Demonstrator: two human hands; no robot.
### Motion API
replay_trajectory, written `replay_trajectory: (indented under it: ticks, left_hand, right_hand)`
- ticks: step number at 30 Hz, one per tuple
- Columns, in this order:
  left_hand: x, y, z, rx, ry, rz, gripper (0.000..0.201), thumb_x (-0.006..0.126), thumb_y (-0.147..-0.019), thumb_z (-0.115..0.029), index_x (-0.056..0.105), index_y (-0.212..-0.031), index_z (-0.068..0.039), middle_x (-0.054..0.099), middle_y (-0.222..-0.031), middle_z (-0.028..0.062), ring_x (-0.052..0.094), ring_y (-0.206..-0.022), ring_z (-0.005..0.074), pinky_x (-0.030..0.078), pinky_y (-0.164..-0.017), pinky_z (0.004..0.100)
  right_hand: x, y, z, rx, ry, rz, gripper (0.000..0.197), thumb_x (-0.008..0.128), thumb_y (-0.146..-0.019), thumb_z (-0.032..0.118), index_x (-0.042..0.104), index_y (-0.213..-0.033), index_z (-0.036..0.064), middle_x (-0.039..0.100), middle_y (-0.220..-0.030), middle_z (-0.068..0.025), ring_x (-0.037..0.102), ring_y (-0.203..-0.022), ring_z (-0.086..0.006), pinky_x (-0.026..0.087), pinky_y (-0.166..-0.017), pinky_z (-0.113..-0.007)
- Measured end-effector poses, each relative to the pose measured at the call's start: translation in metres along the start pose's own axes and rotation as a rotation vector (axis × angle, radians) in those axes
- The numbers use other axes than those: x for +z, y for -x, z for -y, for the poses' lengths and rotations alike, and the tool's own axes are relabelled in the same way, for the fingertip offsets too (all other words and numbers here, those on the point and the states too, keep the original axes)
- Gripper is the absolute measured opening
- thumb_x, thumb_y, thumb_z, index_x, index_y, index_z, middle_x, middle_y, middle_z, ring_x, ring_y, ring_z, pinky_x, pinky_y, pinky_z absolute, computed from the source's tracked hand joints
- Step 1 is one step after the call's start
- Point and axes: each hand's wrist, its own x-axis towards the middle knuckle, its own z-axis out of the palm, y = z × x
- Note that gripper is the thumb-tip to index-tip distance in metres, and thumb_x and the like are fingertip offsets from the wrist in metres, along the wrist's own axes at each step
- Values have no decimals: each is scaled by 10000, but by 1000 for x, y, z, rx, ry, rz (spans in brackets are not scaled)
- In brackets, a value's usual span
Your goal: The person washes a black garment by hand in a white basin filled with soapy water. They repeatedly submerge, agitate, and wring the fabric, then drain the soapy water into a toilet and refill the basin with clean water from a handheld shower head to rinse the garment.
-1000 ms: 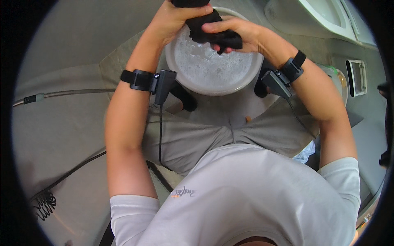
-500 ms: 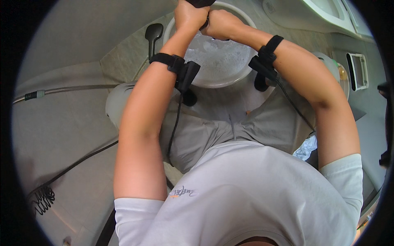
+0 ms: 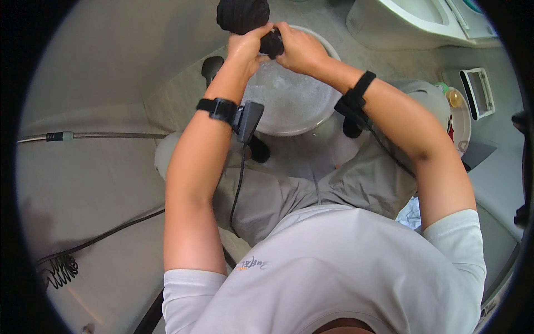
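Note:
Over the white basin [image 3: 289,131] at the top of the view, both hands grip a bunched black cloth [image 3: 243,15]. My left hand [image 3: 245,49] is closed round it, with a thick wad bulging out beyond the fist. My right hand [image 3: 301,49] is closed on the cloth's other end, close beside the left. Between the two hands a short dark stretch of the cloth shows. Foamy, cloudy water [image 3: 283,97] lies in the basin below. Some of the right fingers are hidden behind the cloth.
A shower head [image 3: 212,68] lies left of the basin, and a metal hose [image 3: 111,135] runs left. At the upper right is a white toilet [image 3: 400,28]. A round container with bottles [image 3: 460,119] stands by my right knee. Cables hang from black wrist straps [image 3: 225,110].
More of the black cloth shows past my left fist, and a gap has opened between the hands. Both hands sit slightly lower in view; the basin and surroundings have shifted as well.

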Motion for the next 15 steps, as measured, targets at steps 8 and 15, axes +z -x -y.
replay_trajectory:
  ticks: [8,15]
  left_hand:
    - [-16,13,-32,66,187,101,260,701,-872,38,647,-1121,-16,688,-1052,91,696,-939,248,593,-792,414]
    - [-31,15,-50,183,231,452,290,668,-878,45,602,-1154,-16,662,-1082,119,668,-1110,322,576,-951,459]
  right_hand:
    - [-49,4,-1,-36,-638,46,851,768,-840,455,430,-1483,11,594,-1313,-227,571,-1233,-373,461,-1041,-436]
    - [-53,-3,-14,754,-1655,590,995,284,-938,814,359,-1537,22,516,-1458,-232,519,-1343,-349,396,-1095,-569]
